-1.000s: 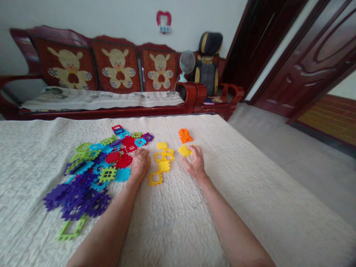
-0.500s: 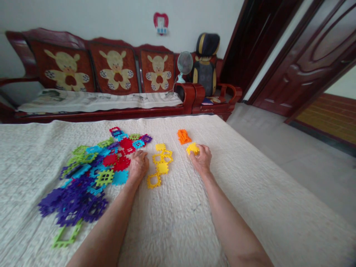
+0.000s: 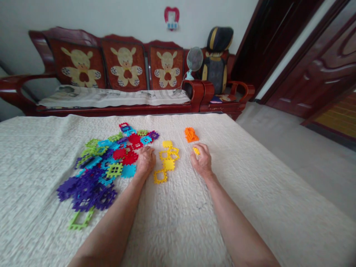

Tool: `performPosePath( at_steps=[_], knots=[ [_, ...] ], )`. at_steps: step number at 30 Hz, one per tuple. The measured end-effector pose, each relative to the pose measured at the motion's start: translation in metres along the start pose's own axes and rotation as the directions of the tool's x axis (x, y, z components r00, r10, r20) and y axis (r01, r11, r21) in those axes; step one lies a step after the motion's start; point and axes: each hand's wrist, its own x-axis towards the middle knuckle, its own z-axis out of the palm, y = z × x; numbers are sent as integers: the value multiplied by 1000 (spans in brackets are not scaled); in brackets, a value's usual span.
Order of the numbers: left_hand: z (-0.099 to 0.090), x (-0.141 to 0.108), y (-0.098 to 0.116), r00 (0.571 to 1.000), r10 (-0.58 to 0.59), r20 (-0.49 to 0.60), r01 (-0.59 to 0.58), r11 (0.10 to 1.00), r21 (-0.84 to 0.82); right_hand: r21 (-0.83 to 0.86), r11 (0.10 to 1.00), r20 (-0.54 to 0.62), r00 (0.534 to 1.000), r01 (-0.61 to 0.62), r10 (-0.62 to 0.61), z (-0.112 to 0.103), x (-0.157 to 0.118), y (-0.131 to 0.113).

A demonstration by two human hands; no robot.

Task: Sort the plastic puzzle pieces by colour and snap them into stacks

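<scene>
In the head view, my right hand (image 3: 203, 160) is closed round a yellow notched plastic building piece (image 3: 196, 151), only a small part of which shows past the fingers. Just beyond it lies a small cluster of orange notched pieces (image 3: 191, 135). My left hand (image 3: 146, 160) rests with curled fingers at the right edge of a mixed pile, beside a red piece (image 3: 130, 157) and a blue piece (image 3: 128, 171); whatever its fingers may hold is hidden. Between my hands several yellow pieces (image 3: 168, 164), some solid and some open frames, lie in an uneven column.
Purple pieces (image 3: 86, 191) heap up at the left, with a green frame (image 3: 81, 219) at the near end. Everything lies on a cream quilted cover (image 3: 178, 226). Behind stand a wooden sofa (image 3: 119, 110), a small fan (image 3: 194, 59) and a chair with a padded seat cover (image 3: 218, 74).
The view has shifted, so the scene sits further right. My right hand has turned and closed more round the yellow piece, whose flat face showed before. My left hand stays by the pile.
</scene>
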Motion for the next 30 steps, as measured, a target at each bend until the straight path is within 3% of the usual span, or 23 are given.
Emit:
performPosePath(
  at_steps=[3,8,11,15,20,22,25,30],
  knots=[
    [0,0,1,1000,-9,5,9,1000,1,150,984,210,970,94,-125,9,-5,-27],
    [1,-1,2,1000,-17,1,17,1000,-17,212,956,444,851,203,-279,19,-14,-53],
    [1,-1,2,1000,-16,-1,16,999,-30,174,954,495,817,242,-297,22,-19,-55],
    [0,0,2,1000,-11,7,11,999,-37,161,953,472,827,258,-304,22,-22,-53],
    [0,1,2,1000,-22,11,23,999,-34,102,984,362,916,147,-174,2,-16,-42],
    [1,1,2,999,-38,8,38,998,-40,45,995,359,928,88,-99,-15,-12,-34],
    [3,1,1,999,-54,2,54,997,-54,-49,997,431,902,53,-27,-37,-8,-24],
    [4,0,0,999,-32,-12,31,997,-73,-143,987,626,779,74,32,-44,-6,-24]
  ],
)
